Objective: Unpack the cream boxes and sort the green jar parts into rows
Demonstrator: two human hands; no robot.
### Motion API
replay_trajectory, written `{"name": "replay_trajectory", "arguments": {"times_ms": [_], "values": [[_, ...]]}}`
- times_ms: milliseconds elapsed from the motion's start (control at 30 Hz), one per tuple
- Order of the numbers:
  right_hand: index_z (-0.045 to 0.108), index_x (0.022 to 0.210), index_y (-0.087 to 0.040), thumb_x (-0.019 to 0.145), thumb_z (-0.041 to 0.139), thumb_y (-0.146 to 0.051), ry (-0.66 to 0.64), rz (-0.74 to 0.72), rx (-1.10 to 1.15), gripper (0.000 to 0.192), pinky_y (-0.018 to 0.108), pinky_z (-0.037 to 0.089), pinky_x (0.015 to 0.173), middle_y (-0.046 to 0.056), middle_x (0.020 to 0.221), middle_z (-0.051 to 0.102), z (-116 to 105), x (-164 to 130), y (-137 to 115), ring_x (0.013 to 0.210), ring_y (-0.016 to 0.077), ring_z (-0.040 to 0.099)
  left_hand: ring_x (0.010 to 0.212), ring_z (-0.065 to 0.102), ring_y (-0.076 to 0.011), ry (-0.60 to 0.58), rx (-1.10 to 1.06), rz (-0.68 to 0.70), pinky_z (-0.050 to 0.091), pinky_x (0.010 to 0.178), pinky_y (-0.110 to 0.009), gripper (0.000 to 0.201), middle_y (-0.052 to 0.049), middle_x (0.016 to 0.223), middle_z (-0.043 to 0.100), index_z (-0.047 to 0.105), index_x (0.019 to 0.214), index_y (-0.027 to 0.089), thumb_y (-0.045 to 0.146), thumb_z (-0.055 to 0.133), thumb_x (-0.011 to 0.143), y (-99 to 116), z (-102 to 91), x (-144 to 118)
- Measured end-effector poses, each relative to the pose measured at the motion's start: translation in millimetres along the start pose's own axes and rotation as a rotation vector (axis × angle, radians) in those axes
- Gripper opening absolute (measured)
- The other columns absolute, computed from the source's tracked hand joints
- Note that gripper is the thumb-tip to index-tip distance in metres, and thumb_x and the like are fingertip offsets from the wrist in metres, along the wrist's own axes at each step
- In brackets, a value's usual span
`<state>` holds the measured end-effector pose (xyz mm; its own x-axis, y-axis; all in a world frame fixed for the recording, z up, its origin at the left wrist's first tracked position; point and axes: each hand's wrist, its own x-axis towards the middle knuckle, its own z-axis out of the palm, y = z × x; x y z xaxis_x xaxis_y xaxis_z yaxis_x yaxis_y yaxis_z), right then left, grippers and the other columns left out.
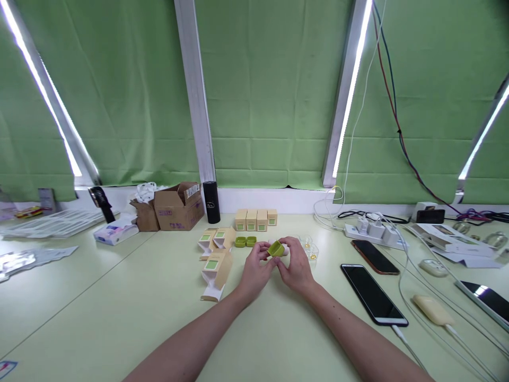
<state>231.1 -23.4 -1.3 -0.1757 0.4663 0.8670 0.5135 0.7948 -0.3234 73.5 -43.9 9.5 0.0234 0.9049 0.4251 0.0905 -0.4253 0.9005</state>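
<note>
Between the fingertips of my left hand [256, 268] and my right hand [297, 269] is a small olive-green square cup [275, 249], tilted a little above the table. Both hands are closed on its sides. Two similar green cups [245, 242] sit side by side just beyond my left hand. To the left lie open kraft paper boxes with green labels; the nearest opened box [217, 269] has its white flaps spread. Closed kraft boxes [256, 220] stand in a row at the back. Small clear containers [312, 250] with gold-coloured bits are beside my right hand, partly hidden.
On the right are a white phone [374, 294], a darker phone [375, 257], a power strip [374, 233] and loose white cables. A cardboard carton [175, 209], a black cylinder [211, 202] and a tissue pack [115, 231] stand at the back left.
</note>
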Motion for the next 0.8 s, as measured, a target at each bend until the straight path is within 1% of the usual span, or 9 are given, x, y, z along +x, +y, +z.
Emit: {"name": "replay_trajectory", "arguments": {"times_ms": [167, 400, 600, 800], "values": [[0.048, 0.125, -0.023, 0.088, 0.06, -0.017, 0.004, -0.01, 0.003, 0.039, 0.049, 0.055, 0.086, 0.012, 0.113, 0.062, -1.4, 1.0, -1.9, 0.105, 0.0298, 0.059, 0.099, 0.072, -0.0223, -0.043, -0.026, -0.018, 0.051, 0.086, -0.034, 0.044, -0.011, 0.115, 0.071, 0.056, 0.107, 0.02, 0.051, 0.078, 0.083, 3.3, 0.6, -0.4], [0.05, 0.124, -0.023, 0.09, 0.061, -0.021, 0.001, 0.008, 0.022, 0.036, 0.048, 0.053, 0.086, 0.012, 0.112, 0.061, -4.1, 3.1, -4.9, 0.105, 0.03, 0.057, 0.096, 0.071, -0.0204, 0.008, 0.066, -0.002, 0.048, 0.08, -0.031, 0.038, -0.01, 0.113, 0.071, 0.055, 0.107, 0.021, 0.049, 0.072, 0.088, 0.7, -2.5, 1.6], [0.05, 0.123, -0.022, 0.088, 0.063, -0.022, -0.034, 0.034, 0.029, 0.038, 0.047, 0.053, 0.086, 0.012, 0.115, 0.058, -7.1, 3.8, -5.4, 0.105, 0.0293, 0.056, 0.088, 0.071, -0.0203, 0.025, 0.091, 0.029, 0.048, 0.079, -0.032, 0.036, -0.006, 0.097, 0.075, 0.054, 0.106, 0.022, 0.052, 0.067, 0.091, 0.7, -3.5, 1.3], [0.049, 0.123, -0.022, 0.088, 0.064, -0.023, -0.044, 0.055, 0.02, 0.039, 0.048, 0.053, 0.089, 0.013, 0.118, 0.054, -11.0, 5.4, -9.8, 0.111, 0.0307, 0.054, 0.083, 0.072, -0.0211, 0.03, 0.114, 0.056, 0.047, 0.082, -0.035, 0.035, -0.004, 0.084, 0.076, 0.052, 0.106, 0.022, 0.054, 0.061, 0.095, 4.9, -4.7, 0.4]]}}
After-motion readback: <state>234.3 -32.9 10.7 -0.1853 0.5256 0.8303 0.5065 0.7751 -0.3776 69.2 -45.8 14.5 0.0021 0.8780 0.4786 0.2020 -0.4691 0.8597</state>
